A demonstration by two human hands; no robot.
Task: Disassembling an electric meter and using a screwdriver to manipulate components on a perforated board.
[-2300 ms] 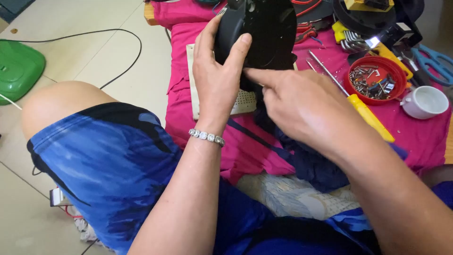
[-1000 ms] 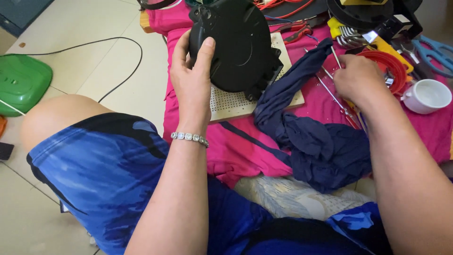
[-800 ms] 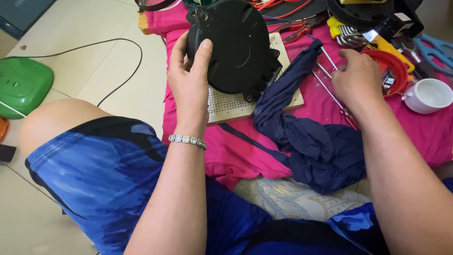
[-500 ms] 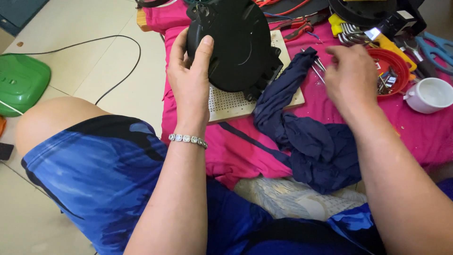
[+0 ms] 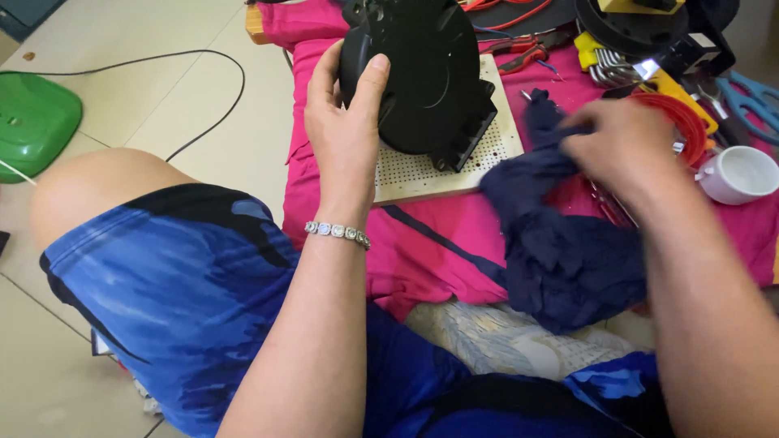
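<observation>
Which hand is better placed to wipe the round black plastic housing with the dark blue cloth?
Probably the right hand: it is on the dark blue cloth, beside the round black plastic housing. The left hand is occupied gripping that housing upright on the perforated board.

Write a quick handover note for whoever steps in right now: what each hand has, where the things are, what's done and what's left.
Left hand: grips the round black plastic housing, standing on edge on the perforated beige board.
Right hand: closed on the crumpled dark blue cloth, which lies on the pink fabric; the hand is blurred.
Nearby: red round tray, white cup.
Done: housing held upright, cloth in hand.
Left: cloth is apart from the housing; no contact yet.
</observation>
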